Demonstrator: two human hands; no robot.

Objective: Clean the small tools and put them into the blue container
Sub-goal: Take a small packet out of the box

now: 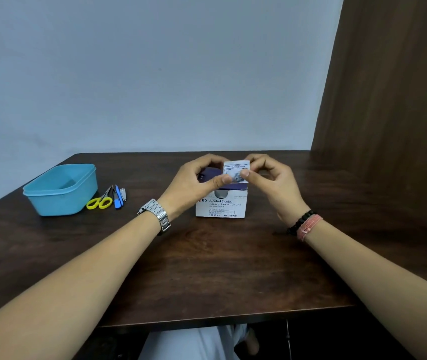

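Task status: preparation stage. The left hand (196,178) and right hand (266,175) each pinch an edge of a swab packet (235,170) between thumb and fingers, above the swab box (222,206) at table centre. Whether the packet is torn open cannot be told. The scissors (101,200), blue tool (117,197) and clipper (123,194) lie far left, just right of the blue container (59,201). No tool is in the container; cleaning and loading of all three remain.
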